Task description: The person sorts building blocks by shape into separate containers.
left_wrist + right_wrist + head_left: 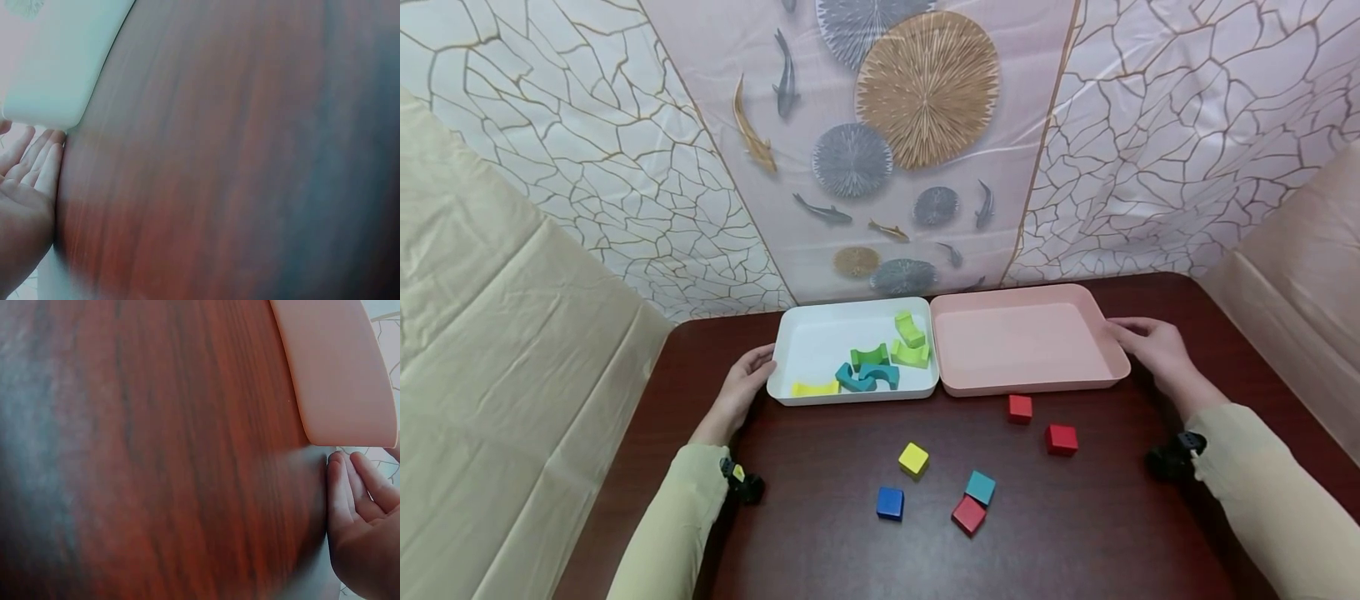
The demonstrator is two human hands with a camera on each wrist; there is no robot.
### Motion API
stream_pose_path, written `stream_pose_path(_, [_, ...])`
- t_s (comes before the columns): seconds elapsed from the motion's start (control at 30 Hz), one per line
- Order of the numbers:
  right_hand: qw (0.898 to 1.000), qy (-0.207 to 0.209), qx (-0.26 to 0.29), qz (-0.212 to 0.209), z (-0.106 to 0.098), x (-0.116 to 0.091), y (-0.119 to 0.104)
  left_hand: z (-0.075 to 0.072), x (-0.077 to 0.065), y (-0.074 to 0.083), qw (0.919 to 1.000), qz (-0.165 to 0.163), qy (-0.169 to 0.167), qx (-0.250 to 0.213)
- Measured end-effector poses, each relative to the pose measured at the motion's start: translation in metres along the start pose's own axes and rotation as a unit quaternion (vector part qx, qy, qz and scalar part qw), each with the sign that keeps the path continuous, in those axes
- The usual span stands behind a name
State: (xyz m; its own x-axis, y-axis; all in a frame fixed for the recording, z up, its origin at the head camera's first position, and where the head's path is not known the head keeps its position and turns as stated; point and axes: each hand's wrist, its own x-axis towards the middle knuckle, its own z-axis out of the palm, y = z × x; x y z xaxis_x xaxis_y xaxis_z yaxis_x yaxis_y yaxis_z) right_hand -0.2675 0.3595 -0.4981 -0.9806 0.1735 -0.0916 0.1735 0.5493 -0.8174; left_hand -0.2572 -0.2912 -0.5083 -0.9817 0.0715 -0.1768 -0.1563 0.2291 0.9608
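Note:
A white tray (808, 333) and a pink tray (1022, 342) stand side by side on the dark wooden table, short ends meeting. My left hand (743, 385) is at the white tray's left end, its fairly straight fingers (45, 164) right at the outer wall. At the pink tray's right end is my right hand (1153, 350), fingertips (337, 464) close against the corner from outside. Several arch-shaped blocks lie in the white tray: a yellow arch (815, 389), green arches (910, 354) and teal arches (880, 375). Nothing lies in the pink tray.
Loose cubes lie in front of the trays: two red cubes (1062, 440) at the right, a yellow cube (913, 459), a blue cube (891, 503), and a teal cube (981, 487) against another red cube (968, 516). A patterned cloth (895, 233) hangs behind the table.

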Motion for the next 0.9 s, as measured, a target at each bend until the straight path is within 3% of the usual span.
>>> stream_pose_path(0.3, [0.999, -0.028, 0.008, -0.020, 0.000, -0.001, 0.004, 0.005, -0.004, 0.005, 0.9996, -0.003, 0.008, 0.027])
stream_pose_path(0.9, [0.999, -0.026, 0.027, -0.023, 0.001, -0.002, 0.005, 0.007, -0.010, 0.014, 0.9969, 0.005, 0.030, 0.073])
